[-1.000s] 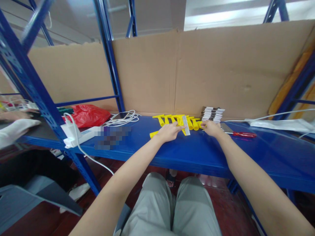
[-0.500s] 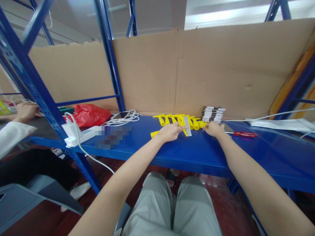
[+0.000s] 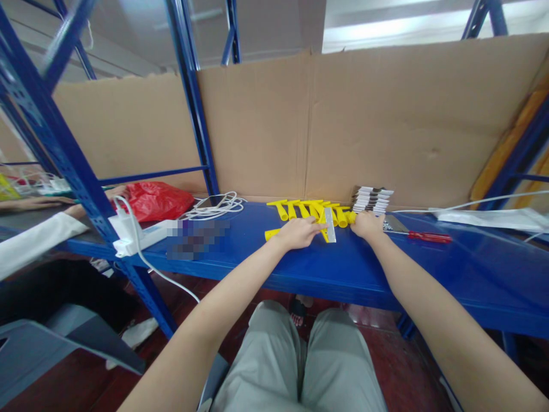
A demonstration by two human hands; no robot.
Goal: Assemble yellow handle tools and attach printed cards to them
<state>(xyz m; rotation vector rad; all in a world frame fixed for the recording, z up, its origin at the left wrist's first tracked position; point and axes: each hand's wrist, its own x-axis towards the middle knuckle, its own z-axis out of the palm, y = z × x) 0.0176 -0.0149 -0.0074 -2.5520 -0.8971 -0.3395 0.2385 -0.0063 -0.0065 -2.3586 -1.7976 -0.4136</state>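
My left hand (image 3: 299, 232) is closed around a yellow T-shaped scraper (image 3: 271, 234), whose handle end sticks out on the left. A flat silvery plate (image 3: 330, 225) sits along the scraper's head, beside my fingertips. My right hand (image 3: 368, 225) is at the right end of a row of yellow T-shaped handles (image 3: 319, 209), its fingers curled and partly hidden; what they hold, if anything, I cannot make out. Small metal bits, perhaps screws, (image 3: 388, 225) lie just right of that hand. Behind it is a stack of white-and-dark packets (image 3: 372, 198).
A red-handled screwdriver (image 3: 429, 236) lies to the right on the blue shelf (image 3: 343, 266). Left are a white power strip (image 3: 148, 234), coiled white cable (image 3: 221, 207) and a red plastic bag (image 3: 156, 200). Cardboard (image 3: 364, 120) closes the back. Another person's sleeve (image 3: 40, 240) shows at far left.
My right hand has shifted slightly left, uncovering the small metal bits. The scraper and plate in my left hand have moved slightly down and right. The other person's arms have moved right.
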